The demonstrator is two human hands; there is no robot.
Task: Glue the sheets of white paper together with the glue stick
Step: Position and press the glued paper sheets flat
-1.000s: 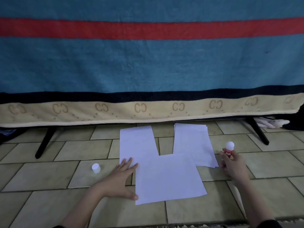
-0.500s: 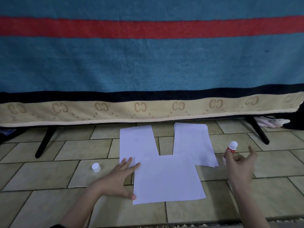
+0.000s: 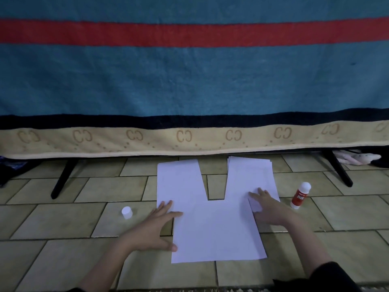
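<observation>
White paper lies on the tiled floor. A near sheet (image 3: 216, 232) overlaps a left sheet (image 3: 179, 182) and a small stack of sheets (image 3: 250, 175) at the right. My left hand (image 3: 155, 226) lies flat with straight fingers on the left edge of the near and left sheets. My right hand (image 3: 267, 209) presses flat where the near sheet meets the right stack. The red and white glue stick (image 3: 300, 194) stands upright on the floor just right of my right hand, apart from it. Its white cap (image 3: 127, 212) sits on the floor left of my left hand.
A blue blanket (image 3: 189, 81) with a red stripe and a beige border hangs over a bed whose black legs (image 3: 63, 178) stand on the floor behind the paper. A pale object (image 3: 355, 158) lies under the bed at the far right.
My right hand let go of the glue stick, which now stands on the floor, and moved left onto the paper. My left hand stayed on the left edge.
</observation>
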